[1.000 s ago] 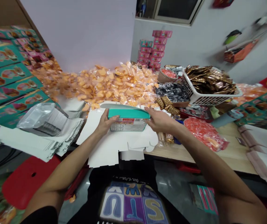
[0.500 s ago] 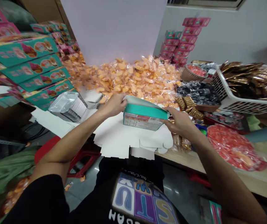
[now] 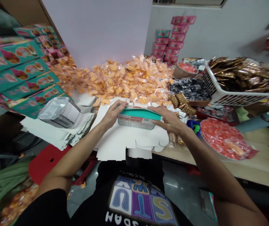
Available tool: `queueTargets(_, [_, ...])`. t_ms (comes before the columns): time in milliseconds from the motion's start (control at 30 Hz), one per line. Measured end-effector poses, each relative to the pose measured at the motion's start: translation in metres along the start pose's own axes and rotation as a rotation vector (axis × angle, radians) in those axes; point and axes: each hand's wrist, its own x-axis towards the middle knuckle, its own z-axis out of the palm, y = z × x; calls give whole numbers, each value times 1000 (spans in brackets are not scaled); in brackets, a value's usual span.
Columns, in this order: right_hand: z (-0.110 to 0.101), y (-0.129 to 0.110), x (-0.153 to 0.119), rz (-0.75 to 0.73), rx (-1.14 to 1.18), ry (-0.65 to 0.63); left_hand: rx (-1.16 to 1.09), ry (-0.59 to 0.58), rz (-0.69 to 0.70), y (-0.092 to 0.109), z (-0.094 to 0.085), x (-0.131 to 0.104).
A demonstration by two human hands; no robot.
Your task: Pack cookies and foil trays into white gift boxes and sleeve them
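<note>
A teal carton (image 3: 136,121) with printing on its near side stands between my hands on a stack of flat white cardboard blanks (image 3: 115,141). My left hand (image 3: 113,111) grips its left end, fingers bent over the upper corner. Around the right end closes my right hand (image 3: 168,120), thumb on the near side and fingers across the top. The carton's teal top flap (image 3: 140,112) lies low between the hands; its far edge is partly hidden by my fingers.
Wrapped orange pieces (image 3: 125,78) are heaped behind the carton. Finished teal boxes (image 3: 23,67) are stacked left, beside a bagged card stack (image 3: 59,111). On the right are black packets (image 3: 191,89), a white basket (image 3: 242,98) of gold packets and a bowl of red packets (image 3: 226,138).
The carton's raised flap, which showed its white inside, has come down toward the top. My right hand has moved further over the carton. The view has shifted slightly rightward.
</note>
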Motion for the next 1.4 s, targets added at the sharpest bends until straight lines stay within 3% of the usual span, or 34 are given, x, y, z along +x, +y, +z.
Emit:
queueTargets(100, [1, 11, 1, -44, -14, -30, 30, -2, 12, -11, -7, 3])
queueTargets(167, [6, 19, 2, -49, -40, -1, 165, -124, 59, -4, -18, 10])
queueTargets(267, [21, 19, 3, -35, -70, 44, 595, -360, 249, 19, -22, 25])
queueTargets(367, [31, 9, 3, -12, -60, 90, 962, -501, 435, 35, -1, 37])
queueTargets(467, [27, 1, -12, 77, -1, 239, 1104, -491, 545, 35, 27, 35])
queueTargets(567, [7, 1, -62, 370, 35, 447, 1161, -417, 622, 30, 46, 18])
queueTargets(633, [-9, 6, -107, 741, 54, 561, 1173, -411, 640, 28, 56, 5])
queueTargets(733, [-23, 21, -163, 1289, 126, 524, 1205, -415, 632, 27, 69, -8])
queueTargets(800, [-21, 29, -182, 1441, 184, 472, 1240, -407, 636, 26, 76, -11])
queueTargets(1067, [13, 38, -175, 1504, 483, 633, 1218, -379, 605, 25, 80, -8])
queueTargets(1400, [-17, 19, -211, 1424, 737, 641, 1245, -375, 623, 26, 81, -10])
